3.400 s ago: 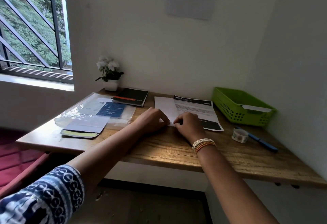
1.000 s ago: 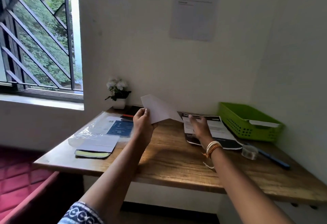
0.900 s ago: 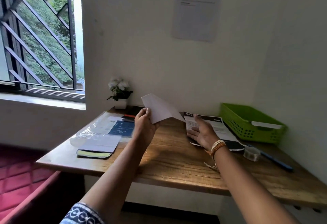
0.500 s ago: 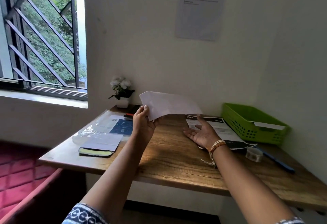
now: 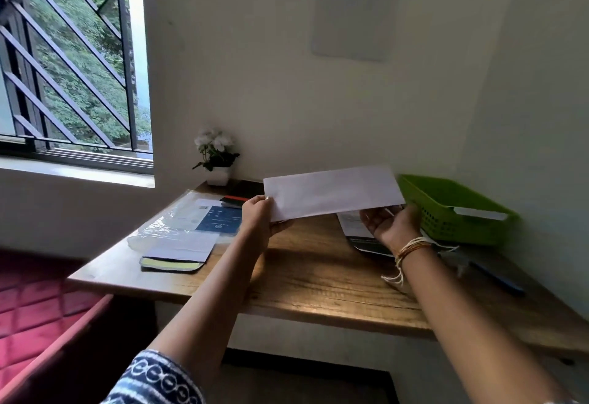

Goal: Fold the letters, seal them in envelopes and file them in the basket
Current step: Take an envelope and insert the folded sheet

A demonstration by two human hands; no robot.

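Two hands: the left hand [image 5: 259,218] and the right hand [image 5: 393,223], at mid-frame. One white envelope [image 5: 331,191] between them. One green basket [image 5: 452,209] at the right, with one white envelope-like piece [image 5: 479,213] on its rim. One printed letter [image 5: 353,223] on the bench [image 5: 318,279]. One potted white flower [image 5: 216,156] at the back. One yellow-edged notebook [image 5: 170,264] at the left. One clear plastic packet [image 5: 188,221]. One blue pen [image 5: 497,277] at the right.
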